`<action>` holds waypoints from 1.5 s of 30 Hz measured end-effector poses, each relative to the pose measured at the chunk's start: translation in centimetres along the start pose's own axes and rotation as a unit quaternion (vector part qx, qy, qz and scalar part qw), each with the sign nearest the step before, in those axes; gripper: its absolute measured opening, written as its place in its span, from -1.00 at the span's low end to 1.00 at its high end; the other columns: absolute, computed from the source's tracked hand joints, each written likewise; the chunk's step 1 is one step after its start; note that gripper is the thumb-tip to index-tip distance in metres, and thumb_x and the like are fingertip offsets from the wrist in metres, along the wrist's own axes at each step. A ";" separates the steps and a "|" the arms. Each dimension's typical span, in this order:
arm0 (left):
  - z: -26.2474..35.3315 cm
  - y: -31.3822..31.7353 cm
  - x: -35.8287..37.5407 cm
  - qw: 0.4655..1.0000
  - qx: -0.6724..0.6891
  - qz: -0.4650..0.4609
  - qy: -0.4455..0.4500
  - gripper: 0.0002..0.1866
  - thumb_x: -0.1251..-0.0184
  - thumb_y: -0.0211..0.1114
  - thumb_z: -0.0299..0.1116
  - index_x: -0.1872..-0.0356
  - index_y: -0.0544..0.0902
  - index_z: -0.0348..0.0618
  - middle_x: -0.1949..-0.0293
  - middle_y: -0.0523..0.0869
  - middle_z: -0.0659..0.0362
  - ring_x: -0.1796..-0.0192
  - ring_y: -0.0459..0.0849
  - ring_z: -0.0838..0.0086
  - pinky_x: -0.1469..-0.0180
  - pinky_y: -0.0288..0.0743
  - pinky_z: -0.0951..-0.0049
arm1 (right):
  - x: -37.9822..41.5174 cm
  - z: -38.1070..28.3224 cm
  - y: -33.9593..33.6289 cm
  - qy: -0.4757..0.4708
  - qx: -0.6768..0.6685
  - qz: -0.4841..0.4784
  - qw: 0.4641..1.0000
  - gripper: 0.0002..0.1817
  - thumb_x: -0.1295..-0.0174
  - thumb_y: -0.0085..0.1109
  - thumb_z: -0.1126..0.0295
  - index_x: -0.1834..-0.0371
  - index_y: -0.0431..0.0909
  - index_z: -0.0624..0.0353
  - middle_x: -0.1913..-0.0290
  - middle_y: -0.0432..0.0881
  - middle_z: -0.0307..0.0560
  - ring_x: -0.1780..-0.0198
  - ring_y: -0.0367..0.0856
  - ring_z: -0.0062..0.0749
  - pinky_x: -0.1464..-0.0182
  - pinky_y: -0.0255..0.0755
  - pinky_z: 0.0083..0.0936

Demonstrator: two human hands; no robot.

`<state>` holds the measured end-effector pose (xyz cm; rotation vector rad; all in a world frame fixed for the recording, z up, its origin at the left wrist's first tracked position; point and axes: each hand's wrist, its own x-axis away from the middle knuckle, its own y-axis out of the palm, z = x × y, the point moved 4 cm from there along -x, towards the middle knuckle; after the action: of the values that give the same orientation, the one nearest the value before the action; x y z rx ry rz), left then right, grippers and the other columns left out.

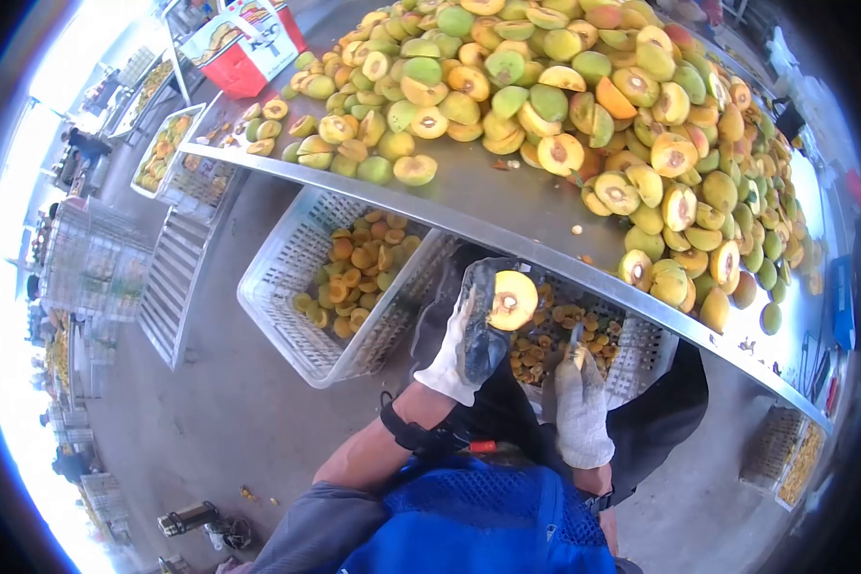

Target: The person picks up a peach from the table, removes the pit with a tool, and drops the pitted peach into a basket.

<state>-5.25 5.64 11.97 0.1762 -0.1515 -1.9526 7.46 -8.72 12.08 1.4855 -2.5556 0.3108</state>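
One round, flat-cut fruit half (pixel 514 301) is clasped mid-frame by the left hand (pixel 472 330); across a gap rightward, the right hand (pixel 581 407) pinches a slim tool (pixel 577 334) below the metal table's (pixel 507 203) straight edge.

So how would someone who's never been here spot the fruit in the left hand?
Start at the metal table heaped with cut fruit, then look just below its near edge. There the gloved left hand holds a halved fruit, its round yellow cut face showing a paler middle. Unlike the cut fruit piled on the table, it is held by itself.
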 end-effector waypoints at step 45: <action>-4.5 4.2 -1.3 0.936 0.236 -0.077 -0.248 -0.58 -0.52 0.10 -0.19 -0.21 0.44 -0.29 -0.01 0.65 0.06 0.04 0.69 0.38 -0.04 0.61 0.39 | -2.5 -0.1 0.4 0.087 0.025 -0.140 0.986 -0.62 -0.40 0.04 0.14 0.01 0.54 0.26 0.19 0.63 0.32 0.06 0.56 0.29 0.08 0.46 -0.14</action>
<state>-0.07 5.18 8.38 0.0023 -0.9693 -2.0536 8.38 -6.40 11.47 1.7266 -2.1859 0.4449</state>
